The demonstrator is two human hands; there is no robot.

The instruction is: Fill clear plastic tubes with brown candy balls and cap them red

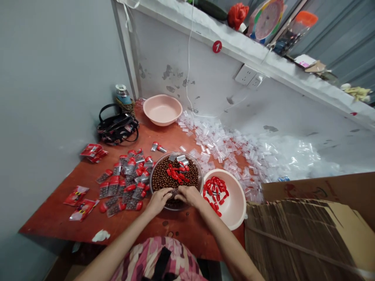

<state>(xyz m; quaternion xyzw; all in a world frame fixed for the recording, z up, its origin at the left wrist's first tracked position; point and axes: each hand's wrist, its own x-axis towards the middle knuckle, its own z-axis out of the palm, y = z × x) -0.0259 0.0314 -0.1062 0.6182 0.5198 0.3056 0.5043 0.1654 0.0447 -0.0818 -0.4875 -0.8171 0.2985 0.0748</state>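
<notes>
Both hands meet over the near rim of a metal bowl (150, 183) full of round brown balls (162, 173). My left hand (159, 200) pinches what looks like a small clear container (174, 193), dark inside and mostly hidden by fingers. From the other side, my right hand (190, 196) closes its fingers on the same container. Red plastic lids (178, 174) and a few clear empty containers (183, 160) lie on top of the balls. Left of the bowl sit several filled clear jars with red caps (129, 183), some upright, some on their sides.
A pale basin (238, 195) with red lids stands right of the bowl; a pink basin (162, 111) is behind. Clear plastic pieces (222, 144) spread along the wall. Red packets (83, 209) and a black bag (117, 128) lie left; stacked cardboard (293, 234) is at right.
</notes>
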